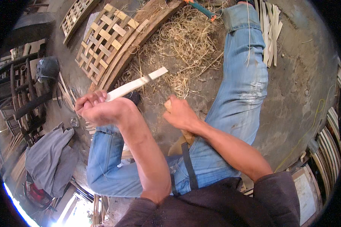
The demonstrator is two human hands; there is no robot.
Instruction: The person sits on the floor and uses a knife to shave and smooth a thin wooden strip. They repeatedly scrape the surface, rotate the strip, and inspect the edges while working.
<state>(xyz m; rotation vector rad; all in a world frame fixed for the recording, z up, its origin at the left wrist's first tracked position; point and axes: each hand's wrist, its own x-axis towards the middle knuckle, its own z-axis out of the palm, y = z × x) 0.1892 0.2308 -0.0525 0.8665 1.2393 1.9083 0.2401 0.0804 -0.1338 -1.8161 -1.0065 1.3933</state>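
Note:
My left hand [91, 103] is closed round one end of a pale, flat bamboo strip [127, 87]. The strip points away to the right and slightly up, its far end free above the floor. A small dark band crosses it near that end; I cannot tell what this is. Close to my right thigh, my right hand [181, 113] grips a thick wooden handle [187, 136], which shows on both sides of the fist. The working end of this tool cannot be made out.
A woven bamboo panel [107, 39] lies by a long wooden plank [140, 36] ahead. Curly shavings [189, 45] heap on the floor. An orange-and-green-handled tool [202, 10] rests beyond them. Loose strips [269, 34] lie past my right leg; a grey cloth [53, 159] hangs at left.

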